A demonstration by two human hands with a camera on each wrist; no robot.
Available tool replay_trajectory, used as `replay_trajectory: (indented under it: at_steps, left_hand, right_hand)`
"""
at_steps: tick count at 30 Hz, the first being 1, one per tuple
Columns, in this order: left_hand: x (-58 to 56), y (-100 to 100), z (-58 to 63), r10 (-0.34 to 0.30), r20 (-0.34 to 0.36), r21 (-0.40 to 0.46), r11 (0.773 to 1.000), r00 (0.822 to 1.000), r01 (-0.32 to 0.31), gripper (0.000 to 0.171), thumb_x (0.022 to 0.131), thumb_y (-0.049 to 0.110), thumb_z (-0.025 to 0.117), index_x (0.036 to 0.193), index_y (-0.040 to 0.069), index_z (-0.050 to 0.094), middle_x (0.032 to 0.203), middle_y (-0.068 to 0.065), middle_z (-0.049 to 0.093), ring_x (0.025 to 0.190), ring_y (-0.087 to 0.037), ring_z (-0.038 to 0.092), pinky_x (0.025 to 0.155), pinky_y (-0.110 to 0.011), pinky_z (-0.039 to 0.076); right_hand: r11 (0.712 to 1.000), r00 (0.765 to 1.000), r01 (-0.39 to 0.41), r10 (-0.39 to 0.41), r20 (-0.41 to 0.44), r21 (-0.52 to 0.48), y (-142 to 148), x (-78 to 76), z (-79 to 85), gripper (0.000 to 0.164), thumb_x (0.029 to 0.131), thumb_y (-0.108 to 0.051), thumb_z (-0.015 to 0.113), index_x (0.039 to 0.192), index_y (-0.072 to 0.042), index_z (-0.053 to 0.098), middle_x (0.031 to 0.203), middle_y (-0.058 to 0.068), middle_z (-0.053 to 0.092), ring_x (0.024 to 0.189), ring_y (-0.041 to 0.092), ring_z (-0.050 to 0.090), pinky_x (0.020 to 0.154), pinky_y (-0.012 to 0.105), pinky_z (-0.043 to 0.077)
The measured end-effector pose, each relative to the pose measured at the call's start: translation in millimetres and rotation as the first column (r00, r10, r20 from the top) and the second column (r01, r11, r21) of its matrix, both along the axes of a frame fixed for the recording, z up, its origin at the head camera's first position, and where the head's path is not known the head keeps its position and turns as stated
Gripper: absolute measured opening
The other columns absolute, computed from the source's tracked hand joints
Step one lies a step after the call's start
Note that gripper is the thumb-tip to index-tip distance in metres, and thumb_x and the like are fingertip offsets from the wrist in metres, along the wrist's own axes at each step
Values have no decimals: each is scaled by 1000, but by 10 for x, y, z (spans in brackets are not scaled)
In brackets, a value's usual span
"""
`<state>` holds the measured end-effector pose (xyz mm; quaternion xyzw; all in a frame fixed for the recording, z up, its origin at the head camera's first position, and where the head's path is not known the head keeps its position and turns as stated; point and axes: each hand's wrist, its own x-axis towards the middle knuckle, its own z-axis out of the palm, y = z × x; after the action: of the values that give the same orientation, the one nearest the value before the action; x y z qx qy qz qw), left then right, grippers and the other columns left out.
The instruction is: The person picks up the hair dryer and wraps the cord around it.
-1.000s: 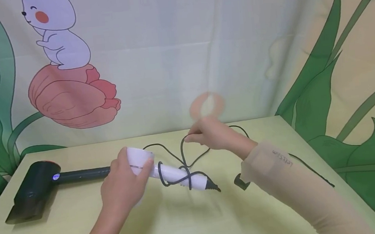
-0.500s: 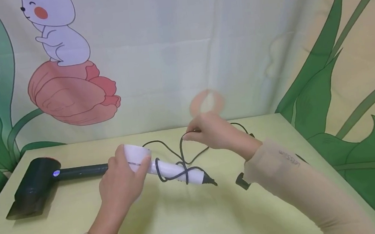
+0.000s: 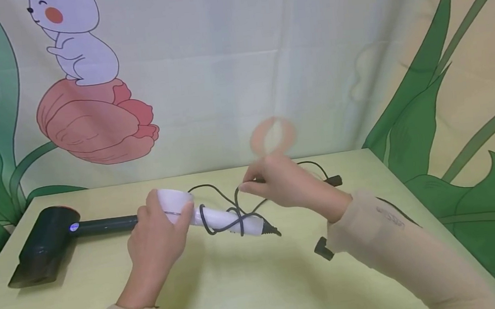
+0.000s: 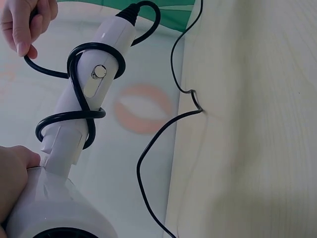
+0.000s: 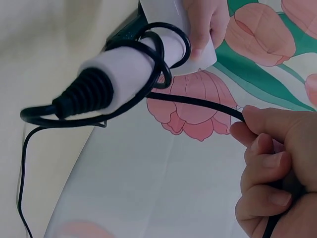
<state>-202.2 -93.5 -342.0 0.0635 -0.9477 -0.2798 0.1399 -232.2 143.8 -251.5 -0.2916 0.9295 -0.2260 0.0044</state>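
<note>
My left hand (image 3: 155,243) grips a white hair dryer (image 3: 173,199) by its head, with its handle pointing right. A black cord (image 5: 198,101) leaves the ribbed sleeve (image 5: 84,91) at the handle's end and is wound in loops around the handle. To the right, my right hand (image 3: 284,186) pinches the cord between thumb and forefinger, and its other fingers curl over more of the cord. The left wrist view shows a round button (image 4: 99,71) on the handle between the loops. Part of the dryer's head is hidden behind my left hand.
A dark hair dryer (image 3: 52,248) lies at the left of the pale table (image 3: 252,293), its handle reaching behind my left hand. Thin cord (image 3: 208,185) runs along the table's back, and a black block (image 3: 333,181) lies behind my right wrist. A printed curtain (image 3: 204,79) hangs behind.
The white dryer and my left hand have shifted slightly left. My right hand, still holding the cord, has moved a little right and nearer. The black block now shows past my right wrist.
</note>
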Motion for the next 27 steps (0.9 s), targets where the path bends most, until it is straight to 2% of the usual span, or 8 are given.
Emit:
replay_trajectory:
  at_steps: [5, 9, 18, 23, 27]
  left_hand:
    - [-21, -11, -4, 15, -2, 11, 1000, 1000, -15, 73, 89, 54, 51, 135, 0, 33, 95, -22, 52, 70, -35, 55, 49, -34, 38]
    - [-41, -30, -1, 26, 23, 37, 999, 999, -27, 76, 90, 57, 47, 138, 1, 30, 97, -23, 52, 74, -36, 55, 50, -35, 39]
    - [-74, -61, -10, 43, 47, 91, 995, 998, -47, 83, 89, 64, 41, 141, 1, 27, 102, -24, 51, 78, -38, 55, 52, -37, 40]
    - [-80, -73, -8, 56, 61, 110, 992, 997, -63, 84, 88, 65, 40, 141, 1, 26, 103, -25, 50, 81, -39, 54, 53, -38, 40]
    - [-80, -81, -1, 63, 80, 129, 989, 995, -73, 85, 88, 65, 39, 142, 1, 25, 105, -25, 50, 83, -39, 53, 56, -39, 41]
  right_hand:
    - [1000, 1000, -11, 10, -20, -22, -5, 81, -13, 14, 91, -22, 62, 89, -14, 74, 77, -7, 69, 52, 3, 46, 61, 22, 45]
    - [999, 999, -24, 23, -36, -33, -12, 163, -17, 15, 91, -22, 61, 87, -15, 74, 77, -8, 69, 54, 2, 49, 61, 21, 45]
    - [996, 999, -52, 51, -17, -76, -28, 309, -55, 16, 90, -16, 58, 87, -11, 73, 56, -9, 52, 44, 2, 29, 45, 17, 26]
    - [992, 997, -71, 71, -4, -105, -33, 376, -77, 16, 89, -12, 57, 88, -9, 73, 57, -8, 51, 45, 2, 29, 45, 16, 25]
    - [990, 997, -65, 69, 29, -124, -27, 419, -120, 17, 89, -11, 56, 90, -9, 72, 53, -9, 43, 45, 2, 27, 45, 17, 23]
